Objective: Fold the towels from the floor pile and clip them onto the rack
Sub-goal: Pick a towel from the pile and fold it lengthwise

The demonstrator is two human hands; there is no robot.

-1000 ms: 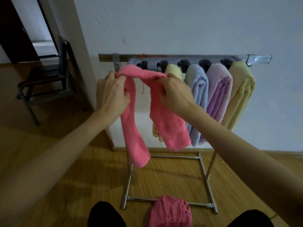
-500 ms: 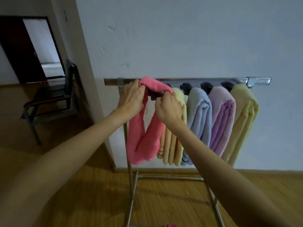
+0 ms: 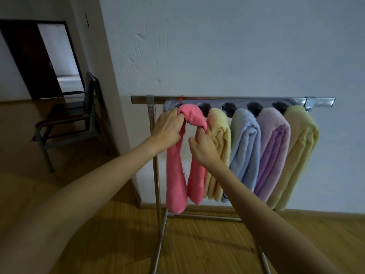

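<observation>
Pink towel [image 3: 176,175] is fuzzy matt terry cloth, same nap on the yellow [image 3: 218,147], blue [image 3: 245,143] and lilac [image 3: 274,147] ones. Rack [image 3: 157,175] is shiny bare metal tubing, clip bar [image 3: 237,103] looks like smooth grey plastic. Floor [image 3: 197,244] is grainy wood, wall [image 3: 217,56] rough matt paint.

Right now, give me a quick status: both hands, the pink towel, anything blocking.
Left hand grips pink towel at the rack. Right hand holds its right fold. Yellow towel crowds alongside.
</observation>
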